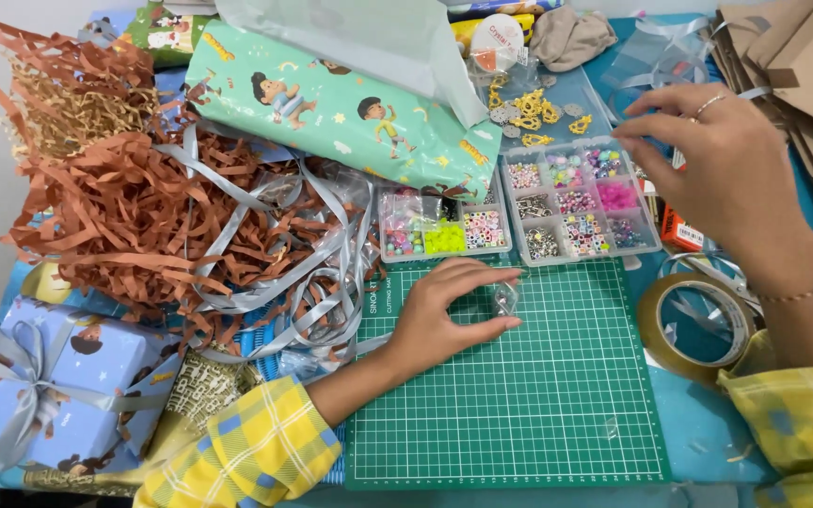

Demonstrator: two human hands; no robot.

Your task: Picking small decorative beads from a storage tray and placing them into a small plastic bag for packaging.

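My left hand (449,315) rests on the green cutting mat (538,414) and pinches a small clear plastic piece (505,299) between thumb and fingers. My right hand (722,169) hovers over the right edge of the larger clear bead box (581,202), fingers curled and pointing left; whether it holds anything cannot be seen. A smaller bead box (442,228) with green and white beads lies just beyond my left hand. Both arms wear yellow plaid sleeves.
Brown paper shred and grey ribbon (190,226) pile up at the left. A wrapped blue gift (58,381) lies at the front left, a green patterned gift (331,108) at the back. A brown tape roll (693,325) lies right of the mat. Gold charms (529,113) sit behind the boxes.
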